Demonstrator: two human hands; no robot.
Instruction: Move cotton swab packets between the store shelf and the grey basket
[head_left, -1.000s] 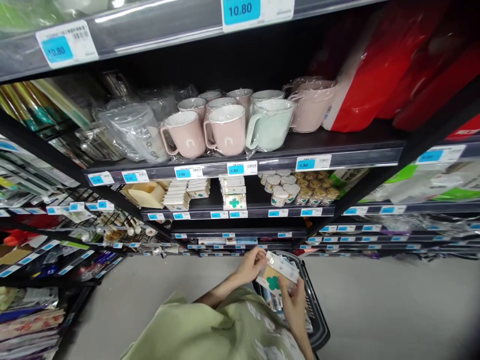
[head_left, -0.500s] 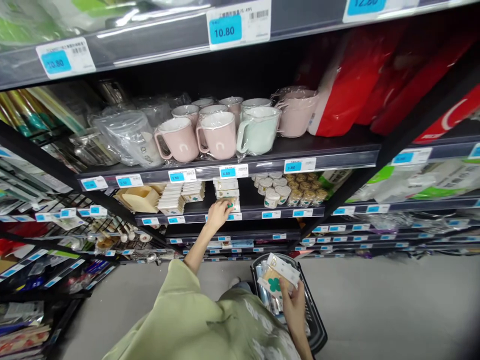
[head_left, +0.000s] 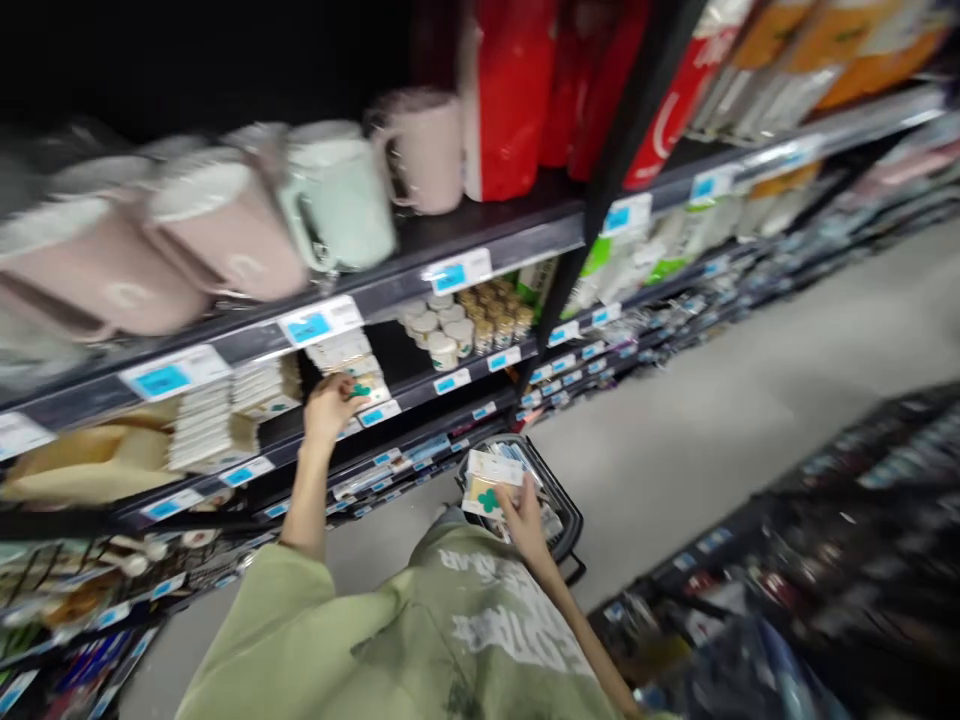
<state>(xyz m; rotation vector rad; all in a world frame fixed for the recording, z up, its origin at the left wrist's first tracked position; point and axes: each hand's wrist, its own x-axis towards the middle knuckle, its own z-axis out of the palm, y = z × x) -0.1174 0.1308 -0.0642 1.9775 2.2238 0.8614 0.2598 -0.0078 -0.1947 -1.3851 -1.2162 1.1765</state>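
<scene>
My left hand (head_left: 328, 408) reaches onto the lower shelf, its fingers closed at the front edge of a small flat packet with a green clover (head_left: 370, 384). That packet stands at the front of a row of like white packets (head_left: 341, 350). Down by my right side, my right hand (head_left: 526, 520) grips another packet, white and tan with a green clover print (head_left: 484, 482). It is held over a dark shopping basket (head_left: 574, 520) with several wrapped goods inside. Motion blurs the small print.
Pink mugs (head_left: 217, 225) and a mint mug (head_left: 341, 200) in plastic stand on the shelf above. Right of my left hand are small jars with white lids (head_left: 442, 350) and gold-capped ones (head_left: 502, 325). Stacked white packs (head_left: 202, 425) lie left. Grey floor (head_left: 675, 400) runs along the aisle.
My view has swung to the right, so the mugs and shelf sit further left. My left hand stays at the front packet; my right hand still holds its packet over the basket.
</scene>
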